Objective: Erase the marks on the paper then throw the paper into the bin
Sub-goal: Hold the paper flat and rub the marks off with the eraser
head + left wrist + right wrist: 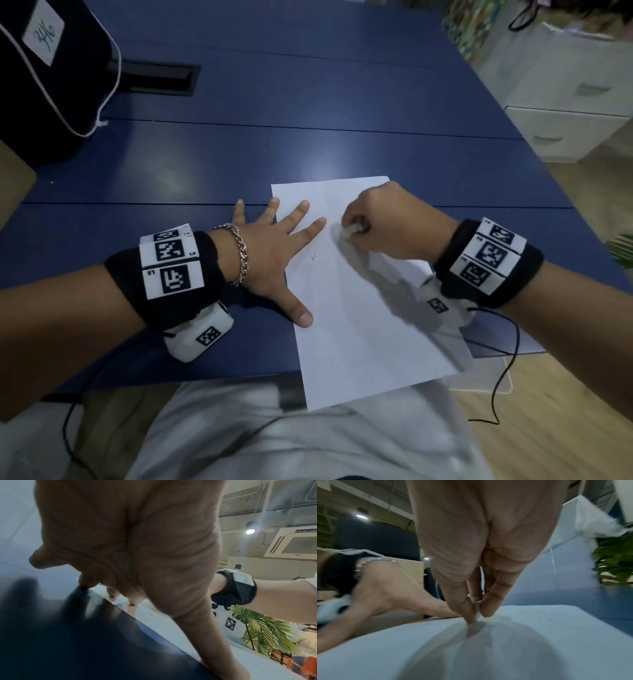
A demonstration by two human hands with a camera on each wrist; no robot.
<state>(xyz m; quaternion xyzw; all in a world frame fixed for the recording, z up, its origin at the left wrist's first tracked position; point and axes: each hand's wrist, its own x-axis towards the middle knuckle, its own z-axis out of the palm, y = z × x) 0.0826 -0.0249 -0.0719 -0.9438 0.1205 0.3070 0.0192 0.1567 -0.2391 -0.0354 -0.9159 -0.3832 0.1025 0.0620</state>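
Here the flat white sheet of paper (359, 308) is lying on the dark blue table (205, 164), its near end overhanging the table's front edge. The left hand (270, 253) is pressing its left edge, fingers spread straight. The right hand (387, 222) is pinching a small white eraser (351, 231), mostly hidden, against the sheet's upper part. A faint pencil mark (313, 257) is too small to read.
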